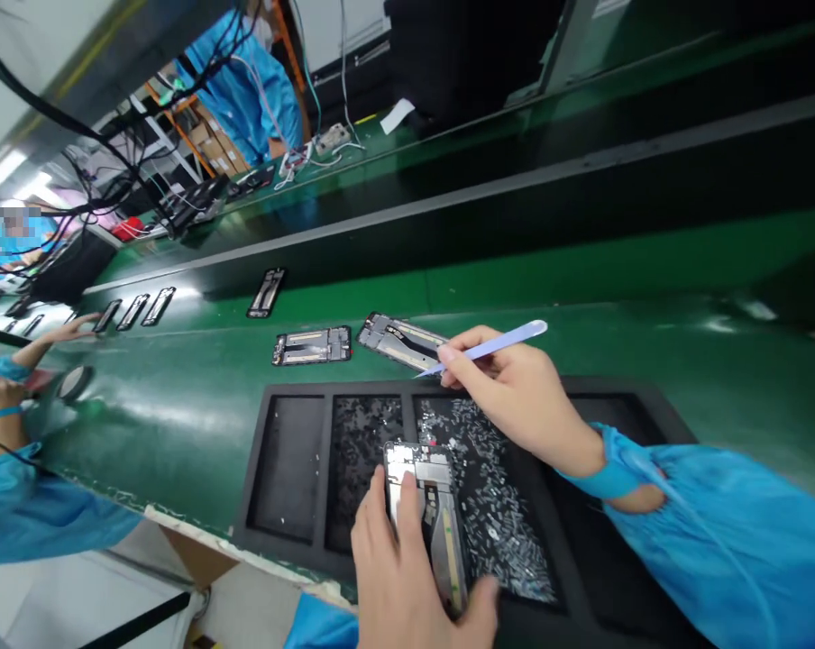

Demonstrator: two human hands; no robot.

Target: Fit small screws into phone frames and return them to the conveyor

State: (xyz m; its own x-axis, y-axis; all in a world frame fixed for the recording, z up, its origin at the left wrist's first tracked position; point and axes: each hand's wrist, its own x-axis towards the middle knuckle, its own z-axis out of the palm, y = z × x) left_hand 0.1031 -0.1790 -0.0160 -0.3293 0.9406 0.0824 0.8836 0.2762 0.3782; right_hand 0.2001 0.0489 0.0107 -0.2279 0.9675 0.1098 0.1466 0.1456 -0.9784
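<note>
My left hand grips an open phone frame over the black compartment tray, thumb on one side and fingers across its upper part. The frame's inside faces up, showing metal plates and a dark flex cable. Pinched like a pen in my right hand is a pair of pale lilac tweezers, its fine tip pointing left above the tray's far edge. Just behind that hand lies a second phone frame, partly covered by my fingers. Small clear and silvery pieces fill the compartment beneath; small black pieces lie in the one left of it.
Another phone frame lies on the green bench left of the tweezers, and one more farther back. Several stand along the left, near a co-worker's hand. A raised rail runs behind. Another person in blue is across the bench.
</note>
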